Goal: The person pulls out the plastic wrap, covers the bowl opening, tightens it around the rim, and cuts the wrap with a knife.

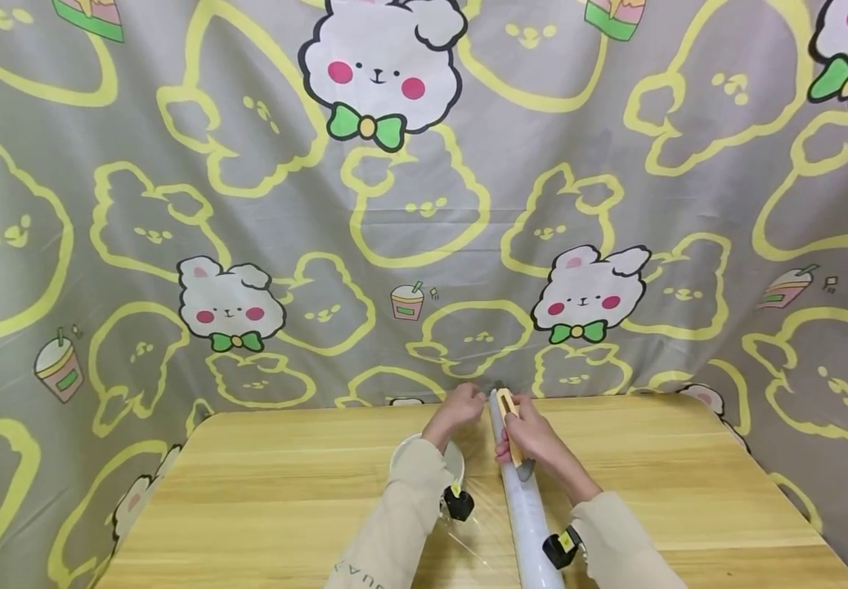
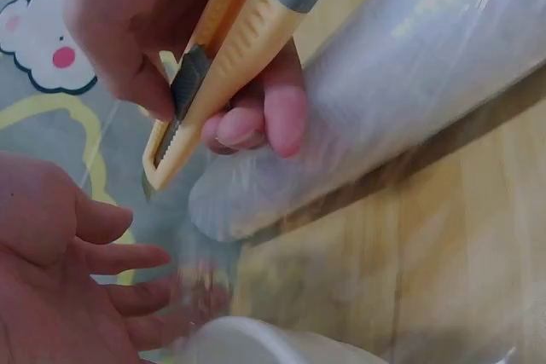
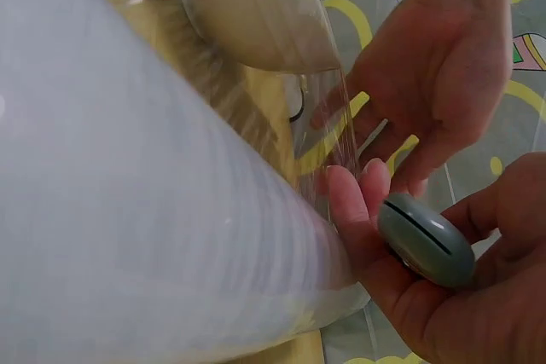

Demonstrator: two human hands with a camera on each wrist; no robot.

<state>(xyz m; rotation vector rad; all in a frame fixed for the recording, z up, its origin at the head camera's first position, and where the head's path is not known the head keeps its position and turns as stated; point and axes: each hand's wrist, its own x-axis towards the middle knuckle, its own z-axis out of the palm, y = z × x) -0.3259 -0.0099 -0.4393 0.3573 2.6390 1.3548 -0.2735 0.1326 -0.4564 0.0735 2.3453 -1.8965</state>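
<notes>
Gripping the cutter (image 2: pixel 243 44) near the roll (image 1: pixel 525 511), our right hand (image 1: pixel 532 431) should keep the blade (image 2: pixel 149 187) clear of our spread left hand (image 1: pixel 460 406)

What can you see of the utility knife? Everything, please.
The utility knife has a yellow-orange body, plastic by its look, with ribbed grip marks, a grey rounded end cap with a dark slit, and a dark ridged slider in a toothed track. A small blade tip shows at the front. The right hand grips it, front end pointing away from the person toward the curtain, by the far end of the film roll. Whether the blade touches film is unclear.
</notes>
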